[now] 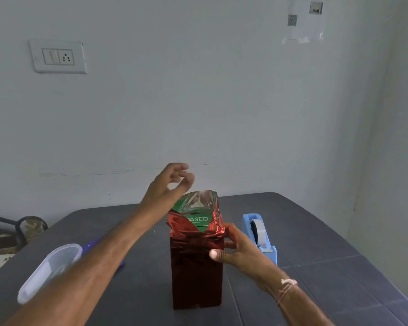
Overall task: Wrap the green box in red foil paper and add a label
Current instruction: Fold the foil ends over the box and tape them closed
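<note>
Head view: the box point(197, 222) stands upright on the dark table point(316, 231), about mid-table and close to me. Red foil point(196, 267) covers its sides down to the table. At the top the foil gapes loose and crumpled, leaving a green patch of the box bare. My right hand point(236, 250) grips the box through the foil, with the thumb pressed on the near face and the fingers curled round the right side. My left hand point(169, 187) hangs in the air just above and behind the open top. Its fingers are loose and slightly bent, blurred, and hold nothing. A blue tape dispenser point(260, 236) sits just right of the box, behind my right hand. A clear plastic tub point(50, 271) lies to the left, partly under my left forearm. A thread point(286, 288) is tied round my right wrist.
</note>
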Demonstrator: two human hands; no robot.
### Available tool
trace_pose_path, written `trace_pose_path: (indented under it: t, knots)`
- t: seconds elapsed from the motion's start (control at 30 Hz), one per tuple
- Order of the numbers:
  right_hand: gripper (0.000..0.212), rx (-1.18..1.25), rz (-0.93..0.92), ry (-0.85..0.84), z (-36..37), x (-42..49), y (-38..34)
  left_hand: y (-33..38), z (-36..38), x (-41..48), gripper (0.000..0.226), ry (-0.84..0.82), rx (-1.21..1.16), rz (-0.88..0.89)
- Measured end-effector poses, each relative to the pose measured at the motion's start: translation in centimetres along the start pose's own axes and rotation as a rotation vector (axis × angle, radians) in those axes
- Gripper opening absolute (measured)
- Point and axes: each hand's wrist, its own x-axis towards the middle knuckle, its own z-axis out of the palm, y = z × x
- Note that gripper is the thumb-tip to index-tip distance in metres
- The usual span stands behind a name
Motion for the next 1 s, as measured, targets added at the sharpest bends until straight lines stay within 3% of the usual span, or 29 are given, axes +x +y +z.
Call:
trace_pose_path:
  t: [0.1,0.17,0.23,0.37,0.43,0.5,0.57,0.7,0.83,1.0]
  knots:
    - [0.070,0.013,-0.002,-0.005,0.0,0.3,0.3,-3.4,-0.8,-3.5,0.119,-0.110,-0.170,-0.199]
    - [0.071,0.032,-0.011,-0.012,0.1,0.6,0.5,-4.9,-0.7,-6.1,0.138,-0.262,-0.208,-0.281]
    - [0.070,0.039,-0.015,-0.039,0.2,0.8,0.3,-5.7,0.1,-7.7,0.129,-0.361,-0.193,-0.301]
    - [0.070,0.008,-0.039,-0.115,-0.2,-0.2,-0.9,-6.2,2.1,-8.2,0.102,-0.237,-0.179,-0.256]
    - [0.066,0.000,-0.099,0.083,-0.5,-1.0,-2.7,-6.5,2.6,-8.1,0.095,-0.192,-0.205,-0.239]
    - [0.046,-0.112,-0.268,0.389,-0.6,-1.7,-5.3,-7.0,2.7,-8.3,0.093,-0.186,-0.218,-0.229]
    - [0.031,-0.197,-0.385,0.469,0.1,-1.8,-8.6,-7.2,2.7,-8.3,0.092,-0.178,-0.209,-0.236]
    - [0.046,-0.550,-0.275,0.204,3.7,-0.5,-13.4,-6.9,2.7,-8.4,0.091,-0.161,-0.181,-0.246]
    - [0.065,-0.878,-0.193,0.094,7.0,2.6,-14.5,-6.7,2.6,-8.5,0.091,-0.179,-0.146,-0.256]
    - [0.037,-0.684,-0.180,0.076,7.5,5.2,-14.8,-6.7,2.7,-8.7,0.085,-0.157,-0.168,-0.248]
